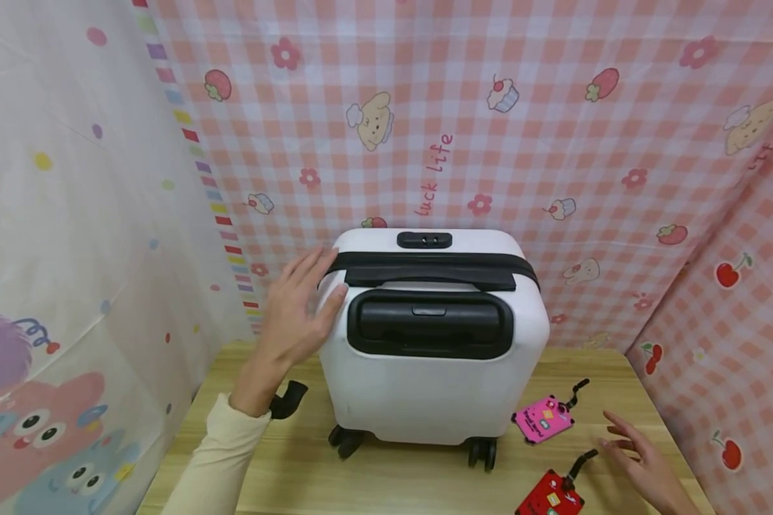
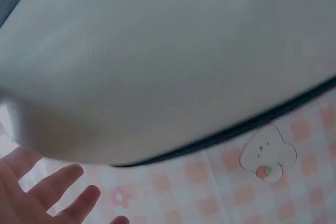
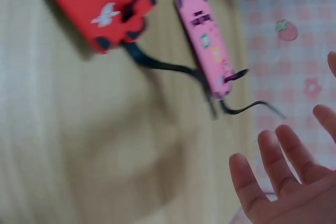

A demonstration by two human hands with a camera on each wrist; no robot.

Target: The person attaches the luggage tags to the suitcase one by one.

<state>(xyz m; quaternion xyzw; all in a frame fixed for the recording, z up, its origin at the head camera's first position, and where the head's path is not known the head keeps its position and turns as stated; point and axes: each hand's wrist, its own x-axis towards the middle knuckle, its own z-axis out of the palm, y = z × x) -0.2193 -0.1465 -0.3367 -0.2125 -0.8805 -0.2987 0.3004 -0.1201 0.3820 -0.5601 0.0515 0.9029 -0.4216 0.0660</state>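
Observation:
A small white suitcase [image 1: 425, 400] stands upright on its wheels, its black pull handle [image 1: 428, 325] and a lock [image 1: 424, 240] showing on it. My left hand [image 1: 299, 304] rests at its upper left edge, fingers extended; in the left wrist view the fingers [image 2: 55, 187] show beside the white shell. To the right of the suitcase, my right hand [image 1: 644, 461] hovers over the table with loosely bent fingers, holding nothing. Nearest to it lie a pink luggage tag [image 1: 544, 419] and a red luggage tag [image 1: 550, 495], each with a black strap.
A wooden table [image 1: 412, 479] bears everything. Behind it hangs a pink checkered curtain [image 1: 425, 107], with a white patterned one [image 1: 103, 214] on the left. A black curved object [image 1: 288, 400] lies left of the suitcase, partly behind my left wrist.

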